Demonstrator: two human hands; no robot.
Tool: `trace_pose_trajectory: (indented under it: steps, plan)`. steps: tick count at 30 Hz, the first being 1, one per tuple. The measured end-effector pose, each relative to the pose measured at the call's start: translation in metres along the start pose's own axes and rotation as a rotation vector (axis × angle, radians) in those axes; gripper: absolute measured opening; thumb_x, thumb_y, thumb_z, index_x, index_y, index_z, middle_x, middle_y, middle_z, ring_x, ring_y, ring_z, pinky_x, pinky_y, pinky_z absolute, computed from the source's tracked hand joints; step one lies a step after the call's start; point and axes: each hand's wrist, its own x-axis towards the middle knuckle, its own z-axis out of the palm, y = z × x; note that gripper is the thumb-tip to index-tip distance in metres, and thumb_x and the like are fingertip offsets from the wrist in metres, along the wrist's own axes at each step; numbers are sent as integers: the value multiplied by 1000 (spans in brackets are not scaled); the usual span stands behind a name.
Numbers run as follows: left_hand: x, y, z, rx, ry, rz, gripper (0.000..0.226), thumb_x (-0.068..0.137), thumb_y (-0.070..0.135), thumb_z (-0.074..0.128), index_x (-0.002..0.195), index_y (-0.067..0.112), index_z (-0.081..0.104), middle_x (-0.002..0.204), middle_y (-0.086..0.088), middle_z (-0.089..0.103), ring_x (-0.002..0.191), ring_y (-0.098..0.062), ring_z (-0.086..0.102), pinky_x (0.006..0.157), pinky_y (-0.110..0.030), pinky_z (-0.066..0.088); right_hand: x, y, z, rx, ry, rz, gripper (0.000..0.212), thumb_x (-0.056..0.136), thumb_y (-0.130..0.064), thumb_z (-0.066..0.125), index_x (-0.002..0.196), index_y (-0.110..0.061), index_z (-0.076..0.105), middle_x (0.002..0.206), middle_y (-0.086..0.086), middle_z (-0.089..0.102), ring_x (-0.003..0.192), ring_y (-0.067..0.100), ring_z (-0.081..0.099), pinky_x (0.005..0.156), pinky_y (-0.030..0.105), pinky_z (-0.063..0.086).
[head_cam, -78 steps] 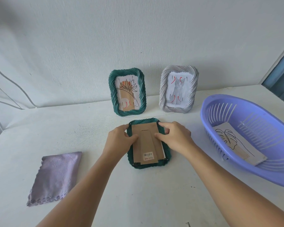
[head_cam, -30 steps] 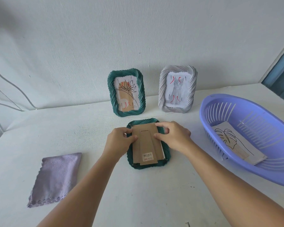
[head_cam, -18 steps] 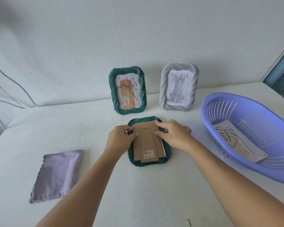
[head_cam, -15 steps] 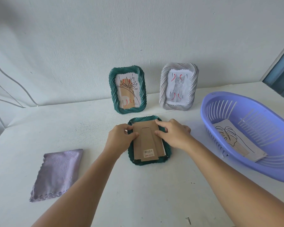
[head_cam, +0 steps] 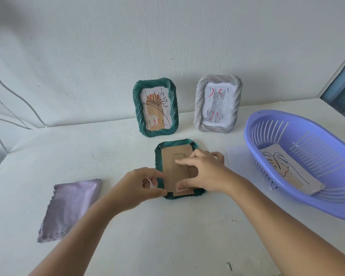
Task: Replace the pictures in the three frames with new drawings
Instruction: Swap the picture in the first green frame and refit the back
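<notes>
Since the earlier frames, both hands have been shifted toward the near end of the face-down green frame [head_cam: 178, 170]: the left hand [head_cam: 139, 188], previously resting at the upper left edge of the cardboard backing [head_cam: 175, 166], is now seen at the frame's lower left corner, and the right hand [head_cam: 205, 172] has been moved from the upper right corner onto the backing itself.

A small white slip [head_cam: 150, 183], whose nature cannot be told, is pinched between the left thumb and curled fingers, just beside the frame's rim. The right hand is laid across the backing with the index finger stretched over the fold-out stand [head_cam: 180, 166] and the thumb set at the backing's lower edge; whether the board is actually gripped or only pressed cannot be told.

The face-down frame lies flat on the white table [head_cam: 167, 226], near the middle. Behind it, two frames are stood upright against the wall: a green frame [head_cam: 155, 107] holding a plant drawing and a grey frame [head_cam: 218, 103] holding a cat picture marked with red strokes. To the right, a leaf drawing [head_cam: 287, 172] is seen lying inside a purple slotted basket [head_cam: 311, 162]. A lilac cloth [head_cam: 70, 208] lies flat on the table at the left, well apart from the frames.
</notes>
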Motion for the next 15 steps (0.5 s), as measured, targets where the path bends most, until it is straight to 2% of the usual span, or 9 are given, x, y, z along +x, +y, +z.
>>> trace_pose_trajectory:
  steps: [4, 11, 15]
  plan:
    - [-2, -5, 4, 10, 5, -6, 34, 75, 37, 88, 105, 44, 74, 77, 23, 58, 64, -2, 48, 62, -14, 39, 3, 2, -6, 10, -32, 28, 86, 62, -83, 71, 140, -56, 49, 114, -19, 42, 116, 1, 33, 112, 36, 14]
    - [1, 8, 6, 40, 56, -19, 27, 73, 41, 89, 96, 37, 74, 78, 8, 63, 58, -2, 47, 55, -13, 38, 4, 1, -8, 26, -51, 43, 85, 61, -82, 73, 139, -56, 49, 119, -18, 41, 118, 2, 32, 109, 33, 15]
    - [1, 12, 8, 77, 69, -20, 29, 71, 40, 90, 93, 38, 72, 77, 9, 59, 57, -4, 46, 54, -15, 39, 5, 2, -7, 37, -61, 50, 84, 61, -82, 73, 138, -57, 50, 120, -18, 42, 116, 2, 32, 112, 36, 16]
